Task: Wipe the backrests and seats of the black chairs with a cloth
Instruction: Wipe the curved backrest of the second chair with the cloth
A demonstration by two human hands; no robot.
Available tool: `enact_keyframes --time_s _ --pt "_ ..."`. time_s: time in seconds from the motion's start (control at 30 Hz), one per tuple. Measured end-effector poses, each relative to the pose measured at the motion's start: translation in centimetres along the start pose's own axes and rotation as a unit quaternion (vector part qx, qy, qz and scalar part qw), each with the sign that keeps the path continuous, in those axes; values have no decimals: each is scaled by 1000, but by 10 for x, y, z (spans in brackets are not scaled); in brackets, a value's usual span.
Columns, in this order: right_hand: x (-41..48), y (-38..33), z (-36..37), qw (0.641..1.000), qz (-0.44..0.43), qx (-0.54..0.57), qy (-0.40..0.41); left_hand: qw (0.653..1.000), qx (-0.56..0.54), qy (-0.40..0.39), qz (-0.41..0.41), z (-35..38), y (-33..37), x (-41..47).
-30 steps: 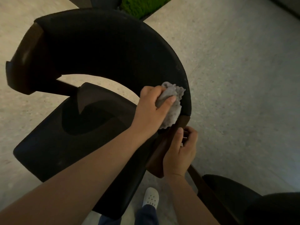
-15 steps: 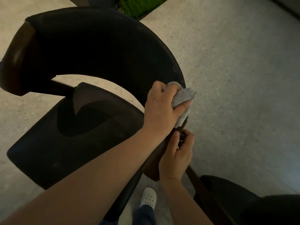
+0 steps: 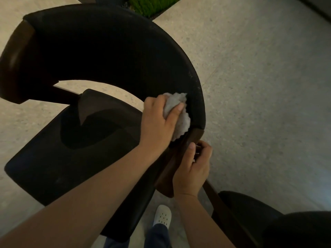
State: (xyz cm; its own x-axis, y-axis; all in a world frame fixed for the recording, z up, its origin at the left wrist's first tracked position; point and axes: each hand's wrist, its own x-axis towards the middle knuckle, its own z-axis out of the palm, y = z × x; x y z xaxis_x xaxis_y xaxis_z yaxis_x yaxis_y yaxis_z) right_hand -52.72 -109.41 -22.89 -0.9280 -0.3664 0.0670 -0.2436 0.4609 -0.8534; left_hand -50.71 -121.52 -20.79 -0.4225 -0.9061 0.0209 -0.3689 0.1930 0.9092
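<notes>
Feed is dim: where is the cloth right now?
Head view, right of centre: the cloth is bunched in the left hand, against the right end of the black backrest, just above the right hand gripping the wooden arm.

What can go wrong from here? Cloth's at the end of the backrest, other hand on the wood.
1. The cloth is bunched in the left hand, so only a small patch meets the backrest; strips may get missed.
2. It sits right above the right hand gripping the wooden end; the hands may collide.
3. A second chair stands close on the right; a shove could knock them together.
</notes>
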Motion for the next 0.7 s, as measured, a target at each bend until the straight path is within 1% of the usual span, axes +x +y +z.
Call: enact_keyframes --time_s 0.07,0.13,0.23,0.33,0.57,0.7 --pt "0 1 1 1000 4 -1 1 998 -12 -27 61 7 13 3" --pt "0 3 1 1000 10 -7 2 993 7 -46 110 14 19 7" --pt "0 4 1 1000 9 -14 0 990 18 -52 128 15 12 12" --pt "0 3 1 1000 7 -15 0 994 -9 -40 104 16 5 13" --pt "0 3 0 1000 -7 -16 5 996 -77 -24 -23 22 -13 0" --pt "0 3 1 1000 -5 -18 8 995 -78 -14 -52 27 -16 -2"
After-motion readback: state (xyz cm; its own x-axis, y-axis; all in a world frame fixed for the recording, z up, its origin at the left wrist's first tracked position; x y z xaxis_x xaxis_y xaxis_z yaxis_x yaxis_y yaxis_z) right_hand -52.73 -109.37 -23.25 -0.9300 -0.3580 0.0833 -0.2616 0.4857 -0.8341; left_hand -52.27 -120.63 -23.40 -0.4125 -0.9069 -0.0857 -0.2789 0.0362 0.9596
